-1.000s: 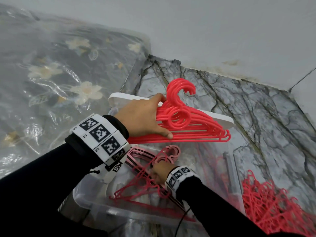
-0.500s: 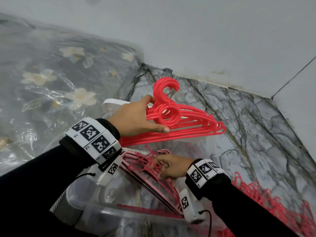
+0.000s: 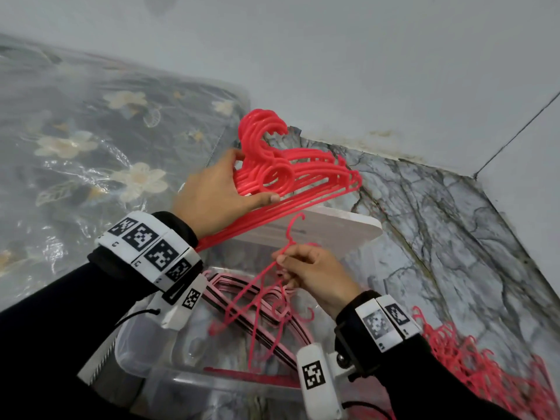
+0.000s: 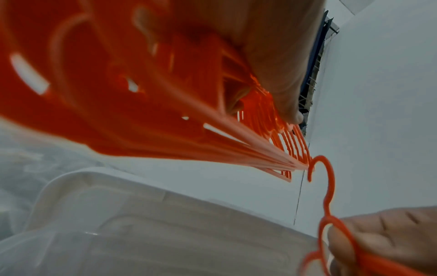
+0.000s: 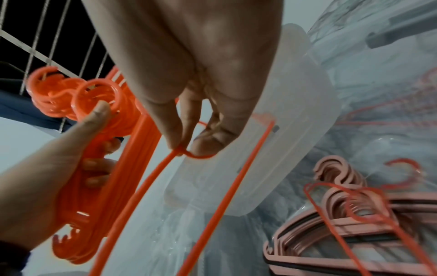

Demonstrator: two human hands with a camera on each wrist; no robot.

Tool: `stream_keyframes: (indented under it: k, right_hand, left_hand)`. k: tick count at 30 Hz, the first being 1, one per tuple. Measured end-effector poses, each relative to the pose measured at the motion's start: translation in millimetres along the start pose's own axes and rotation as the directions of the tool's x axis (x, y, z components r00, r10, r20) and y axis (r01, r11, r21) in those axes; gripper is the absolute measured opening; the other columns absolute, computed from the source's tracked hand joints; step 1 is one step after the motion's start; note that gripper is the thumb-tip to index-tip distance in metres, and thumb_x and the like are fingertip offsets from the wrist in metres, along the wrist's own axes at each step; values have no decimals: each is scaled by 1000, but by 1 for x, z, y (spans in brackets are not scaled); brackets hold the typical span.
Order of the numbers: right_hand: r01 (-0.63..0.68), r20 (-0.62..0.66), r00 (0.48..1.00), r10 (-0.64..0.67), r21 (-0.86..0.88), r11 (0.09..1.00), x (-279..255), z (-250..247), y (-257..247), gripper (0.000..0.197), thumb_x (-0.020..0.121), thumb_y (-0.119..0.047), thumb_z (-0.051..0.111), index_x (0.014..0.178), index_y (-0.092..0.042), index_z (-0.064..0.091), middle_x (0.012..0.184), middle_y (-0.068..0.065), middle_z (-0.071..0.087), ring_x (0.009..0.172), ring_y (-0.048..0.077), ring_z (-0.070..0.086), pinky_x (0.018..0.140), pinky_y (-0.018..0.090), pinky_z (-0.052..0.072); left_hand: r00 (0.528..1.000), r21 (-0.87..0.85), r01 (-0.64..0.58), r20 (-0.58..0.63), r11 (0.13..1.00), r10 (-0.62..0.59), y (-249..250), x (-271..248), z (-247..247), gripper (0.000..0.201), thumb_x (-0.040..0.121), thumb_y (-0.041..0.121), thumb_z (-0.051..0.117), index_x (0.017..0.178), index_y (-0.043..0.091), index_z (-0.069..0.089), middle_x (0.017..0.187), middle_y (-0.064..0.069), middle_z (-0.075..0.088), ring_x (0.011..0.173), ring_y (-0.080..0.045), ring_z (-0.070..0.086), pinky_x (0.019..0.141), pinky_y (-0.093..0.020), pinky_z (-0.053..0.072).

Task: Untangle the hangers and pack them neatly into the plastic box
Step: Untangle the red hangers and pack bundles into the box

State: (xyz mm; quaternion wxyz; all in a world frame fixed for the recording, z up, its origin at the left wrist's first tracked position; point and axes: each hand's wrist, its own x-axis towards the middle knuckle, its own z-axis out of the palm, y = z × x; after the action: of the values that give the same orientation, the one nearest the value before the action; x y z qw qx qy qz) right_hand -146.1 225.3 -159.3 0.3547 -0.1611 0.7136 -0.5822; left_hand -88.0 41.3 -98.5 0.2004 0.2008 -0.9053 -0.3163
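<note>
Left hand (image 3: 218,192) grips a neat bundle of thick coral-red plastic hangers (image 3: 306,174), thumb across the ring below the stacked hooks, fingers curled round the far side; bundle is held in the air over the far-left rim of the clear plastic storage box (image 3: 142,353). Right hand (image 3: 315,274) pinches a single thin coral-red wire-like hanger (image 3: 257,286) at its neck between thumb and fingers, hook pointing up toward the bundle, body dangling down into the box. Change: a second ago right hand was down inside the box among the hangers, half a second ago still low; now it has come up with the one thin hanger lifted clear of most of the contents, and left hand has raised and tilted its bundle higher. Meaning, as a guess: one more hanger freed, about to be joined to the bundle or re-laid flat. Stack of pale pink hangers with dark trim (image 3: 251,301) lies inside the box, already packed; the thin hanger's lower end hangs over it, contact unclear. White translucent box lid (image 3: 339,228) leans at the far side of the box. Big tangled heap of coral-red thin hangers (image 3: 485,371) sits on the grey marble-pattern floor (image 3: 454,225) to the right, near the box, so most of the untangling is left. Plastic-wrapped floral mattress (image 3: 91,140) at left
</note>
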Motion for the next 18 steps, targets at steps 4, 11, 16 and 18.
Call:
stream_keyframes:
  k: [4,11,16,18]
  right_hand:
    - [196,-214,949,-233,-179,964,-3,-6,-11,8,88,-9,64,82,-5,68,72,19,57,56,14,49,51,26,45]
    - [414,-260,807,-531,-392,821,-8,-7,-40,6,84,-13,69,80,-9,67,66,-7,59,62,9,53,65,35,54]
    - [462,-201,748,-632,-527,714,-6,-3,-38,6,82,-9,69,78,-5,69,76,3,66,68,10,57,63,13,44]
    - [447,-223,754,-617,-515,732,-4,-4,-37,7,82,-12,70,78,-6,69,75,1,67,67,8,58,64,14,46]
  left_hand:
    - [997,-23,22,-72,999,-24,-4,1,-1,77,62,71,68,122,30,45,91,17,57,82,-10,57,75,-25,38]
    - [999,-40,-23,42,999,24,-1,-4,9,100,39,95,52,119,34,41,79,25,55,77,-8,60,73,-30,46]
    - [989,-74,-77,117,994,85,3,-9,27,99,38,95,51,115,33,39,78,19,61,72,3,58,66,-20,44]
    - [982,-112,-70,168,991,88,3,-10,31,103,38,91,55,120,31,39,79,20,62,76,7,59,69,-19,46]
